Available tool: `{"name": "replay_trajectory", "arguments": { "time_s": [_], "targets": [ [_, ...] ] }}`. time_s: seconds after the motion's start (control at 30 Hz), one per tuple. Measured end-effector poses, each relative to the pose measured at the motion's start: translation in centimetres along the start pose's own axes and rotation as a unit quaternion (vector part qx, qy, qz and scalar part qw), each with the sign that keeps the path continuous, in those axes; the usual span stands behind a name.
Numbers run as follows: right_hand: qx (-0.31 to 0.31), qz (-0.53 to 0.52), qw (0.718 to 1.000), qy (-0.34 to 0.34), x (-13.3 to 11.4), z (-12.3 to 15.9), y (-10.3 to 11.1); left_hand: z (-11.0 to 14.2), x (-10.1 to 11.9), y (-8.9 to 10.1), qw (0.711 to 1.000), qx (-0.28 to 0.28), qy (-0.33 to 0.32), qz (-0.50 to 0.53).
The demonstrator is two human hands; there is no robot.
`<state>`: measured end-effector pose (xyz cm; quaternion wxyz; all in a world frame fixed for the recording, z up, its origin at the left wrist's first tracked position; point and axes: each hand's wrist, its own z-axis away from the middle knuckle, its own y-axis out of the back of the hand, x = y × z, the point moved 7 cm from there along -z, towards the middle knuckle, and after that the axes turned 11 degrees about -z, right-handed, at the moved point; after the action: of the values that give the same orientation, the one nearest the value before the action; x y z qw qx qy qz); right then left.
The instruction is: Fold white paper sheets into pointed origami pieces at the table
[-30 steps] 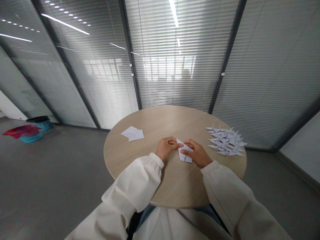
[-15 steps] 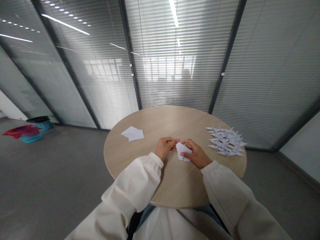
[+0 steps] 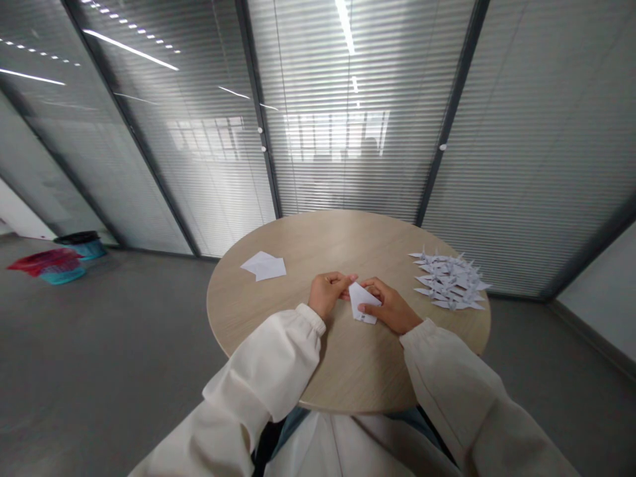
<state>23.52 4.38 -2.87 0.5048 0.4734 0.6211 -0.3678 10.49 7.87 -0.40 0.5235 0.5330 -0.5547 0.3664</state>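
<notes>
A small folded piece of white paper (image 3: pixel 362 306) is held above the middle of the round wooden table (image 3: pixel 348 371), with dark marks near its lower edge. My right hand (image 3: pixel 390 307) grips it from the right, thumb on the near face and fingers behind. At its upper left corner, my left hand (image 3: pixel 330 291) is closed, thumb and index finger pinched together at the paper's edge. Part of the left fingers is hidden, so how firmly they hold the paper is unclear.
White paper sheets (image 3: pixel 264 265) lie at the table's left. Several folded paper cranes (image 3: pixel 451 281) stand in rows on the right side. Two blue bins, one with a red liner (image 3: pixel 47 262), are on the floor at far left. Glass partitions with blinds (image 3: pixel 348 165) rise behind the table.
The folded paper has tilted slightly and shifted a little to the left between my hands. Both hands stay in nearly the same place.
</notes>
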Motion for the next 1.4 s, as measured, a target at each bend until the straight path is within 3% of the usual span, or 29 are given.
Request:
{"name": "replay_trajectory", "arguments": {
  "time_s": [0.37, 0.77, 0.93, 1.2, 1.4],
  "targets": [
    [-0.013, -0.016, 1.000, 0.007, -0.5, -0.1, -0.2, 0.7, 1.1, 0.1, 0.998, 0.016, -0.042, -0.040],
    [0.050, -0.011, 0.999, 0.011, 0.0, -0.3, 1.2, 0.0, -0.1, -1.3, 0.997, -0.076, -0.010, -0.003],
    [0.033, -0.024, 0.999, 0.003, 0.0, -0.2, 0.7, 0.1, 0.1, -1.0, 0.998, -0.053, -0.027, -0.037],
    [0.038, -0.035, 0.999, -0.016, 0.0, -0.4, 0.6, -0.1, 0.0, 0.1, 0.982, 0.008, -0.074, -0.176],
    [0.063, -0.018, 0.998, -0.010, -0.1, -0.3, 1.1, -0.3, 0.1, 0.4, 0.992, 0.026, -0.067, -0.103]
  ]
}}
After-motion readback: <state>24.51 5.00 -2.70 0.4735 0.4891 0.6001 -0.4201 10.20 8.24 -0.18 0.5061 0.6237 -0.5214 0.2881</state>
